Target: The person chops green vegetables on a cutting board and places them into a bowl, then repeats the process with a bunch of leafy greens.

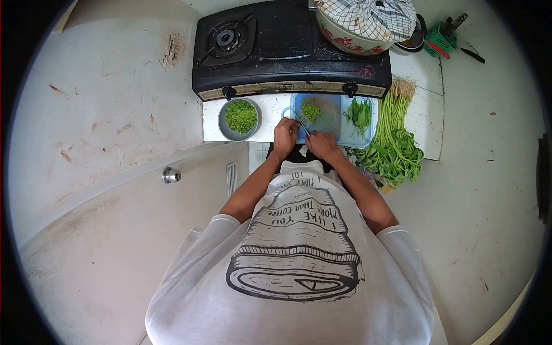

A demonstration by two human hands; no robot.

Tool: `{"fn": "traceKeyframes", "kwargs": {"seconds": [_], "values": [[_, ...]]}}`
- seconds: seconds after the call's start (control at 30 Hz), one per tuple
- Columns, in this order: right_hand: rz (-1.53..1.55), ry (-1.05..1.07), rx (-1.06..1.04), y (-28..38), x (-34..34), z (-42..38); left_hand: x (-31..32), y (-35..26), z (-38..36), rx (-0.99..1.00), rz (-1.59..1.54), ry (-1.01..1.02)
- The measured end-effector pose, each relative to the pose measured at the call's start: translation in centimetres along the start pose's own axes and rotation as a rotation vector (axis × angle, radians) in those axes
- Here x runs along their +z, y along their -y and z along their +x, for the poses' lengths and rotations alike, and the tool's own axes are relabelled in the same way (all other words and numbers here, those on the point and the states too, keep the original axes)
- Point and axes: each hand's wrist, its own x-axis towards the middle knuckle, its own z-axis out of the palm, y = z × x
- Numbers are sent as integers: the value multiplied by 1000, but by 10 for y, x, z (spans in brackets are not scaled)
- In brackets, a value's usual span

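Note:
My right hand (323, 145) is closed around a knife (302, 124), its handle hidden in the fingers and its blade slanting up and left over a blue cutting board (328, 118). Beside the blade, at the board's left edge, my left hand (286, 136) has its fingers curled; whatever they pinch is too small to make out. Finely chopped greens (311, 111) lie in a small heap on the board, just beyond the blade. Some loose green leaves (359, 115) rest to the right on a pale blue tray (352, 138). Left of my hands stands a grey bowl (257, 125) filled with chopped greens (241, 117).
A black gas stove (282, 43) runs along behind the board. On its right sits a floral pot (356, 43) covered by a checked cloth (368, 17). A long bunch of leafy greens (397, 138) with roots hangs over the counter's front edge. A green basket (440, 39) holds utensils.

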Motion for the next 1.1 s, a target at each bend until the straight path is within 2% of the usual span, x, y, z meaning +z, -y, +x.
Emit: {"fn": "traceKeyframes", "kwargs": {"seconds": [0.43,0.87,1.1], "values": [[-32,-80,16,5,1,0,1,-2,-1,-4,2,-24],[49,-7,-16,-10,7,1,0,-5,-2,-30,-33,-37],[52,57,2,-6,-13,-3,0,-6,-2,-38,-75,-48]]}}
